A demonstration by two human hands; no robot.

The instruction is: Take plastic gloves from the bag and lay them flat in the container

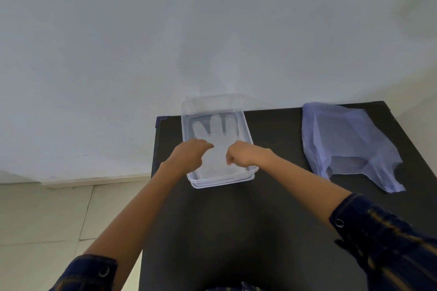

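1. Sleeves (387, 238), dark and rolled back, sit nearest the camera; both bare forearms reach forward over the black table (236, 220).
2. Both hands meet over the near half of the clear container (248, 139), which stands at the table's far left edge, its far end jutting past that edge.
3. One translucent glove (217, 134) lies flat on the container floor, long axis running near to far, finger shapes toward the far end, cuff toward the near rim.
4. Left hand (189, 155) rests on the glove's left side, fingers curled in, fingertips toward the palm area; whether it pinches or only presses, I cannot tell.
5. Right hand (246, 155) mirrors it on the right side, loosely fisted, knuckles up, down on the cuff half.
6. Neither hand is nearer the glove; both look to be touching it.
7. By my judgement this is smoothing before release.
8. Bag (347, 144), pale blue, lies slack at the far right corner, well apart from the container, on the right hand's side.
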